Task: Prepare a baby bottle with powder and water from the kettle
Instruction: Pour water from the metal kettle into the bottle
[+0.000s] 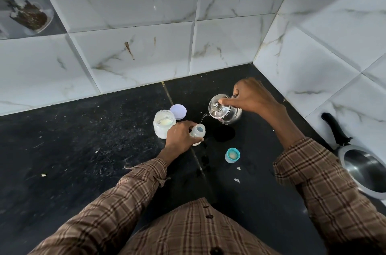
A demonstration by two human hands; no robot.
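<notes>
Right hand gripped steel kettle, tilted, water streaming into baby bottle wrapped by left hand; powder jar just left of it.

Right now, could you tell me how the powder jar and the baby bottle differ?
The jar is wider than the bottle. The jar stands free on the counter, while the bottle is held by the left hand. The jar holds pale powder, while the bottle is taking a thin stream of water from the kettle tilted by the right hand. Both are translucent white and open, their lids off.
</notes>
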